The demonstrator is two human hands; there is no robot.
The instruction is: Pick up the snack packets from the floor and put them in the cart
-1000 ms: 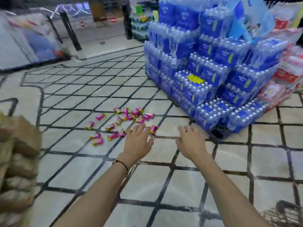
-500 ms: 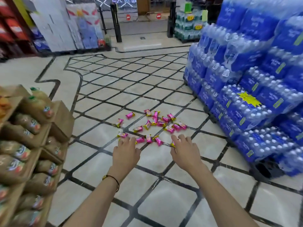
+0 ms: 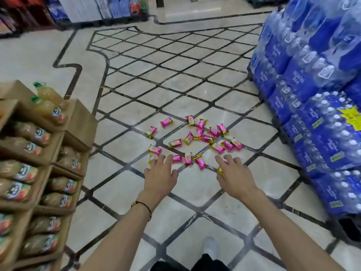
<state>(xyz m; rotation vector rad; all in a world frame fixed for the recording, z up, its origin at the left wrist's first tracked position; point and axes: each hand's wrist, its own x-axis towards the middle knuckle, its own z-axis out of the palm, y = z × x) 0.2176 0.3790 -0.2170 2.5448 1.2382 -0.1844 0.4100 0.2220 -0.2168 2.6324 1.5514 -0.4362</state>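
Observation:
Several small pink snack packets with yellow ends lie scattered on the tiled floor ahead of me. My left hand reaches forward, palm down, fingers straight, over the nearest packets at the left of the pile. My right hand is stretched out the same way, its fingers over a packet at the pile's near right edge. Neither hand holds anything. No cart is in view.
A cardboard display of juice bottles stands close on my left. Stacked blue packs of water bottles rise on a pallet at the right. My white shoe shows on the floor below my arms. Shelves line the far wall.
The view has swung left and moved closer to the packets. Both hands stay stretched forward and now hover at the pile's near edge.

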